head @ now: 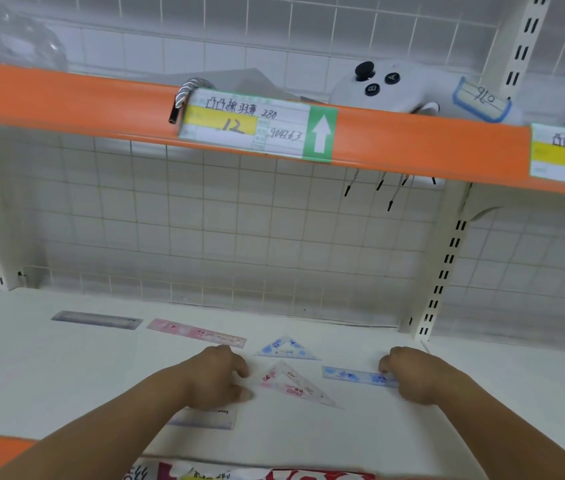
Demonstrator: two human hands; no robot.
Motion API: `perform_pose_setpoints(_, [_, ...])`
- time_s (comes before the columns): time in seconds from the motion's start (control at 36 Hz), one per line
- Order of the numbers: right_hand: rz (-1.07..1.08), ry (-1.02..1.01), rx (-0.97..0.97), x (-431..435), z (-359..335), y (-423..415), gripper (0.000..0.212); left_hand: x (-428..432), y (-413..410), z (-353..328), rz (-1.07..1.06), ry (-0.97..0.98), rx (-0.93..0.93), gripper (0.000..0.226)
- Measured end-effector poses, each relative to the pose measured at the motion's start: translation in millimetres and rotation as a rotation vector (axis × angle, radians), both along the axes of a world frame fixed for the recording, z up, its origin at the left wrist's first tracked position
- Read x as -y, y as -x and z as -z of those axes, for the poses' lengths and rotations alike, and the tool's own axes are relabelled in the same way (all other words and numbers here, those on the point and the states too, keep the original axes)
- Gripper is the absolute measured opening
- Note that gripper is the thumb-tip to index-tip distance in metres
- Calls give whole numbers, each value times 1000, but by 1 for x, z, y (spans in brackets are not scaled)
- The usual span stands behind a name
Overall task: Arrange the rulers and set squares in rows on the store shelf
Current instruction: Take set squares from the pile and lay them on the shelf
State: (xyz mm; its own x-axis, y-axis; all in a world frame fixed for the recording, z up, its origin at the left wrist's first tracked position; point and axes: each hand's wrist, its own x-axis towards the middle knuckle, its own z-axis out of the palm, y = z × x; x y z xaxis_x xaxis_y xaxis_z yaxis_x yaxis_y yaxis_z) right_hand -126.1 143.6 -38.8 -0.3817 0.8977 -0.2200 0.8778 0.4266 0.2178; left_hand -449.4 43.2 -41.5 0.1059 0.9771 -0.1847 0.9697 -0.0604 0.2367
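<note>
On the white lower shelf (66, 375) of a store rack, six flat pieces of clear printed plastic lie spread out. Near the middle, a pink-patterned triangular set square (295, 384) lies with its long edge slanting down to the right. The left hand (218, 374) pinches its left corner between curled thumb and forefinger. Just to its right lies a blue-patterned straight ruler (353, 375). The right hand (419, 374) grips its right end, fingers curled over the far edge and thumb at the near edge. Just behind the pink set square, not touching it, sits a blue-patterned triangular set square (286, 348) with its point toward the back. Further back and to the left, a pink-patterned straight ruler (196, 332) and a grey-purple straight ruler (96, 319) lie roughly end to end, with a gap between them. A pale lilac ruler (205, 420) shows partly from under the left wrist. Both forearms are bare. Behind the shelf stands a white wire grid panel (239, 220) between cream slotted uprights (447, 265). Above, an orange-fronted upper shelf (66, 98) carries a handwritten price label (257, 124) with a yellow band and a green arrow. On that shelf rest a white game controller (385, 86) and a twisted silver cord (187, 90). Red and white printed packaging (257, 472) lines the bottom edge.
</note>
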Motion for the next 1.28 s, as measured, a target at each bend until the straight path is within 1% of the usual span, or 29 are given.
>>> perform_pose_setpoints(0.08, [11,-24,-34,5,-5,8,39,1,3,0,-4,4,7,49])
perform_pose_setpoints(0.17, [-35,-69,-111,14,-8,32,37,3,8,-1,-7,3,9,50])
perform_pose_setpoints(0.31, [-228,-86,-248,44,-11,97,35,13,25,-2,-20,-6,2,49])
perform_pose_setpoints(0.42, [-373,-62,-291,69,-10,146,31,26,46,-1,-50,-10,1,50])
perform_pose_setpoints(0.5, [-418,5,-295,84,-6,174,34,37,66,-1,-80,-24,-10,50])
perform_pose_setpoints(0.64, [-428,88,-288,98,-1,203,42,55,99,0,-139,-13,-6,50])
perform_pose_setpoints(0.75, [-377,143,-262,104,1,214,49,66,120,3,-185,-29,-16,47])
perform_pose_setpoints(0.81, [-346,174,-267,105,-2,216,47,71,129,5,-200,-32,-22,46])
perform_pose_setpoints(0.89, [-309,213,-276,106,-7,218,38,78,141,8,-213,-25,-31,45])
perform_pose_setpoints(1.03, [-257,242,-230,109,-11,224,32,82,149,10,-212,-22,-35,46])
perform_pose_setpoints(1.08, [-253,242,-223,109,-11,226,33,82,149,12,-209,-22,-30,46])
perform_pose_setpoints(1.19, [-243,249,-230,107,-9,226,43,82,147,14,-215,-20,-15,47])
perform_pose_setpoints(1.28, [-243,233,-173,108,-10,228,37,83,145,14,-210,-22,-4,48])
